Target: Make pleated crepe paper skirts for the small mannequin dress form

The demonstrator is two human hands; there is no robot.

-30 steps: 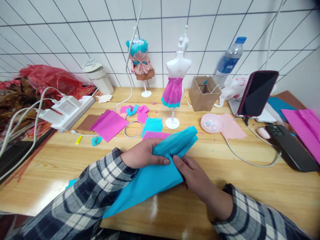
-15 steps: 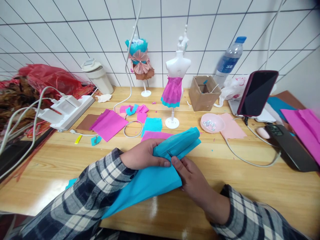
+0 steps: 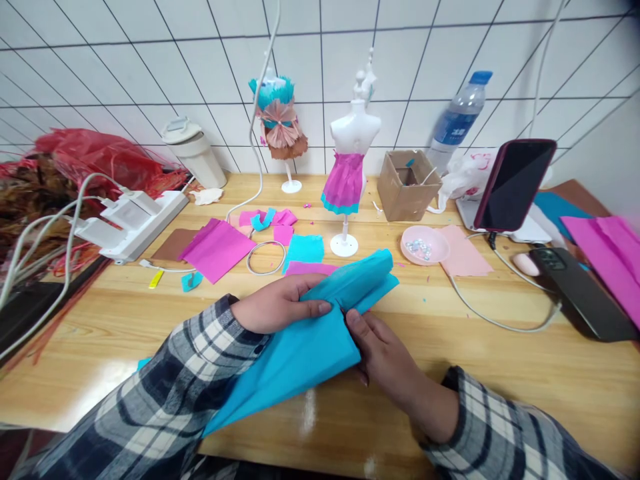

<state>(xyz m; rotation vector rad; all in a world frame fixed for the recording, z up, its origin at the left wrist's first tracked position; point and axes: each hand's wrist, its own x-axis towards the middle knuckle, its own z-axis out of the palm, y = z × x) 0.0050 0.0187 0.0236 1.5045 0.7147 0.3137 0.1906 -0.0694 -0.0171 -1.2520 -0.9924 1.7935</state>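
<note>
A folded sheet of turquoise crepe paper [image 3: 300,360] slants up and to the right above the table front. My left hand [image 3: 280,303] is closed on its upper layers, thumb on top. At the paper's right edge, my right hand [image 3: 383,350] is closed, its thumb tip beside a slit in the sheet. A thin dark tip shows at the slit; what the right fingers hold is hidden. Behind the paper stands a white dress form [image 3: 355,130] with a magenta skirt [image 3: 344,180] edged in turquoise.
Magenta paper [image 3: 217,250] and turquoise scraps [image 3: 305,249] lie behind my hands. A pink bowl of beads [image 3: 425,245], a cardboard box [image 3: 407,187] and phones [image 3: 575,290] stand right. At left are a power strip [image 3: 145,227] and cables. Another dressed form [image 3: 284,127] stands by the wall.
The slit between the upper fold and lower flap has opened wider. My left hand and the paper have shifted slightly left; my right thumb has moved slightly right.
</note>
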